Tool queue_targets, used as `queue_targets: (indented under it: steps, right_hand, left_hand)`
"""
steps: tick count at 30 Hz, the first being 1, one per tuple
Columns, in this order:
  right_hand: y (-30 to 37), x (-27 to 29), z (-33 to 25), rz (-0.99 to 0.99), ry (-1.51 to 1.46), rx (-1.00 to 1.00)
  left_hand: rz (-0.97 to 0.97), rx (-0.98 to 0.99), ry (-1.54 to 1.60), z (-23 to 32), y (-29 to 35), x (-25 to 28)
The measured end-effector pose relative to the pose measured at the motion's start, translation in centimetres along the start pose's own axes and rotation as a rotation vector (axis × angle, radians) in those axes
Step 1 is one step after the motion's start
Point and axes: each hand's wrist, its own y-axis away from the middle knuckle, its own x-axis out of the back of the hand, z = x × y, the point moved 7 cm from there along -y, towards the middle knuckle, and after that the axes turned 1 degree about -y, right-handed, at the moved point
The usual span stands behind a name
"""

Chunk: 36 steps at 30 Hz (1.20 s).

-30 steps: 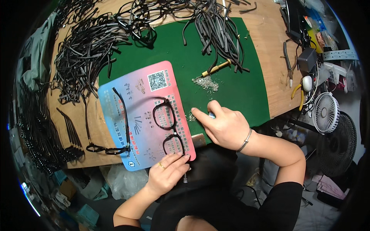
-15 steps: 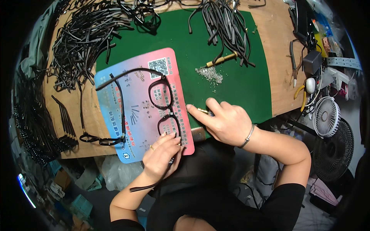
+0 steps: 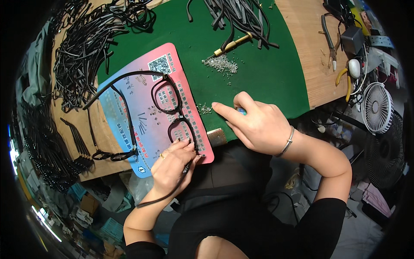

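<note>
Gripping black glasses [image 3: 181, 116] with the left hand [image 3: 174, 166] at lower centre; holding a mostly hidden bluish object [image 3: 242, 111] in the curled right hand [image 3: 258, 124], right of centre.

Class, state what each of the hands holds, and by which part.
Left hand: black glasses, by the front's end nearest the person. Right hand: a blue thing, mostly hidden; which part is gripped cannot be told.

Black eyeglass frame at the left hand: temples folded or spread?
Spread. On the black eyeglass frame, one temple reaches across the printed mat; the other temple extends past the left hand.
</note>
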Motion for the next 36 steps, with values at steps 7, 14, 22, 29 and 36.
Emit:
queue_targets:
  steps: [7,14,22,29,36]
  right_hand:
    - [-0.5,0.2,0.0,-0.059,-0.083,-0.002]
    - [-1.9,-0.7,-1.0,-0.056,0.101,0.028]
    - [-2.1,-0.6,-1.6,-0.067,0.18,0.042]
    - [-2.4,-0.7,-2.0,-0.088,0.208,0.05]
    - [-2.0,-0.6,-1.4,-0.186,-0.026,0.055]
  left_hand:
    - [0.034,-0.049,-0.095,-0.6,0.4,-0.2]
    - [0.143,-0.081,-0.044,-1.0,0.9,-0.2]
    - [0.176,-0.119,-0.051,-1.4,1.4,-0.6]
    - [0.196,-0.122,-0.056,-1.4,1.5,-0.5]
    - [0.19,-0.123,-0.026,-1.8,1.2,-0.6]
